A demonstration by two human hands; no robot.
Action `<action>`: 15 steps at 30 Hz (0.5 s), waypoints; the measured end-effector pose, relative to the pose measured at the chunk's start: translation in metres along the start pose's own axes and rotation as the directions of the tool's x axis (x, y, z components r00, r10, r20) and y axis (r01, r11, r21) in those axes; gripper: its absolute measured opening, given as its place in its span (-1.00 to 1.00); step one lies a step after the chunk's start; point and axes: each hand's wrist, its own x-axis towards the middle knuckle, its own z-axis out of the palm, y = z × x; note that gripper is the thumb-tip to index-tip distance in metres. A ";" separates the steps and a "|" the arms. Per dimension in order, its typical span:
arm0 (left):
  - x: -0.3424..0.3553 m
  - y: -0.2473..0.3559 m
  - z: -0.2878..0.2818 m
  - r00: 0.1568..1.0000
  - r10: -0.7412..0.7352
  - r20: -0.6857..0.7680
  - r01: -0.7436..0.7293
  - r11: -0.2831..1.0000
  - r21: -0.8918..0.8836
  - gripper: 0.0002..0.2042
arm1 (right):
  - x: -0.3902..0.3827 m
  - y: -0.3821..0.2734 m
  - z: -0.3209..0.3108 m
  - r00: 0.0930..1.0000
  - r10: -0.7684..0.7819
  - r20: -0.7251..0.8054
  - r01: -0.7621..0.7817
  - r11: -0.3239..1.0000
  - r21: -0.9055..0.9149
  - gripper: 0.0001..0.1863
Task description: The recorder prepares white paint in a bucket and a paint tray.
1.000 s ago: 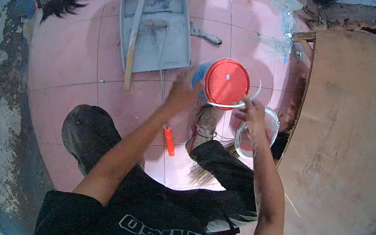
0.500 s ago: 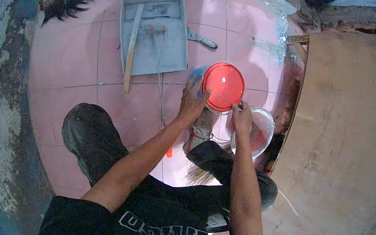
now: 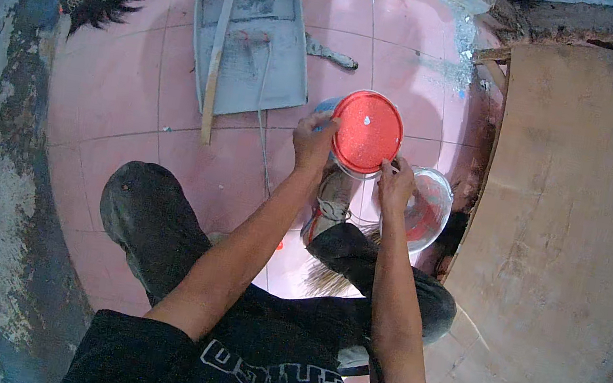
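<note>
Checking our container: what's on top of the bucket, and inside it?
A red lid with a pale spot covers the bucket; the left hand and right hand are at the lid's edge. The lid hides whatever is inside.

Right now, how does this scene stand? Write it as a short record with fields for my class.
Left grip: at lid's left edge
Right grip: at lid's lower-right edge
Lid: red, round, on bucket
Tray: grey, on floor, beyond and left of bucket
Stick: across tray, overhanging its near edge
Tub: partly behind right grip
</note>
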 end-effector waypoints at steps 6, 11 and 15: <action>0.015 0.032 0.000 0.956 0.219 0.195 -0.292 0.761 0.579 -0.55 | -0.003 0.002 0.003 0.995 0.019 -0.097 -0.020 1.000 -0.012 -0.62; -0.013 0.015 0.012 0.888 0.352 0.295 -0.456 0.597 0.660 -0.40 | -0.003 0.006 0.009 0.983 -0.072 -0.168 0.036 0.977 -0.208 -0.55; -0.007 -0.004 0.016 0.899 0.409 0.158 -0.431 0.760 0.487 -0.39 | -0.003 -0.005 0.019 0.988 -0.085 -0.133 0.054 0.974 -0.219 -0.60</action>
